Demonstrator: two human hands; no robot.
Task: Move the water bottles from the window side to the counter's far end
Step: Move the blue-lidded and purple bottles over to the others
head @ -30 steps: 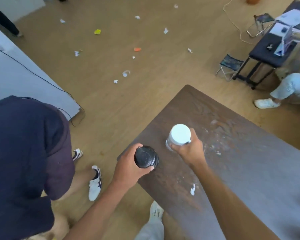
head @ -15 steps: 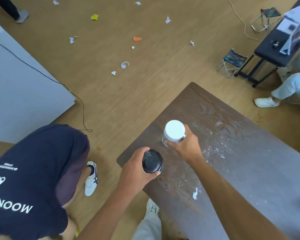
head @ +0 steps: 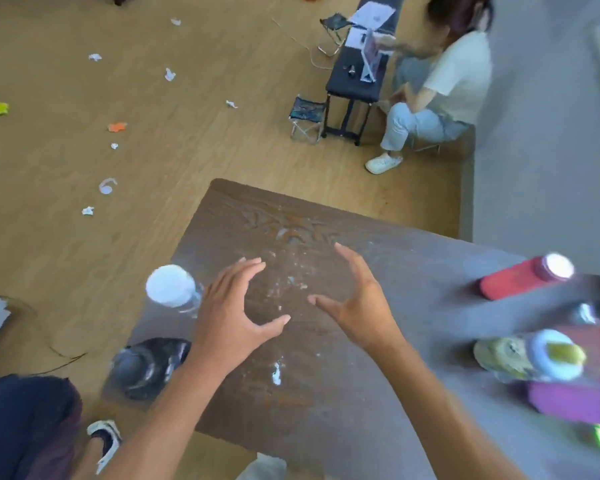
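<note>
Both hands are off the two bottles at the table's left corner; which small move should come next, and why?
Probably swing the open right hand toward the red bottle with the white cap at the table's right side. The white-capped clear bottle and black bottle stand released at the left corner, and the left hand is also empty.

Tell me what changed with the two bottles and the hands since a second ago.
Both hands let go: the left hand released the black-lidded bottle, the right hand the white-capped bottle, and both drew back, open, over the table. The bottles stay near the table's left edge.
</note>
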